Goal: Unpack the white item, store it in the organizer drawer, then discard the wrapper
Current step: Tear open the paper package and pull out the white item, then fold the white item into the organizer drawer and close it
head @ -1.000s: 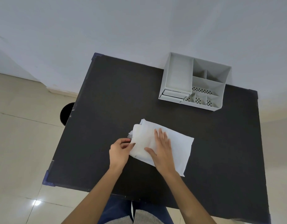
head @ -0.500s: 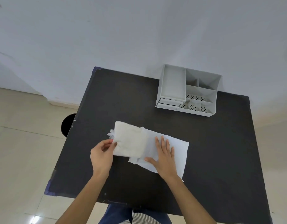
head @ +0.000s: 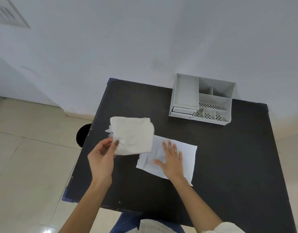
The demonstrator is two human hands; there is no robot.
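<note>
My left hand (head: 102, 157) pinches a folded white cloth-like item (head: 133, 135) by its lower left corner and holds it lifted, clear of the wrapper. The flat white wrapper (head: 188, 153) lies on the black table (head: 229, 165), and my right hand (head: 171, 158) presses flat on it with fingers spread. The grey desk organizer (head: 202, 98) stands at the back of the table against the wall. It has an open tray on the left, small drawers (head: 181, 111) below that tray, and perforated compartments on the right.
A round black bin (head: 82, 134) sits on the tiled floor just past the table's left edge. The white wall rises right behind the organizer. Blue tape marks the table's left corners.
My left hand has pulled the white item leftward out of the wrapper and lifted it free. My right hand stayed flat on the wrapper.
</note>
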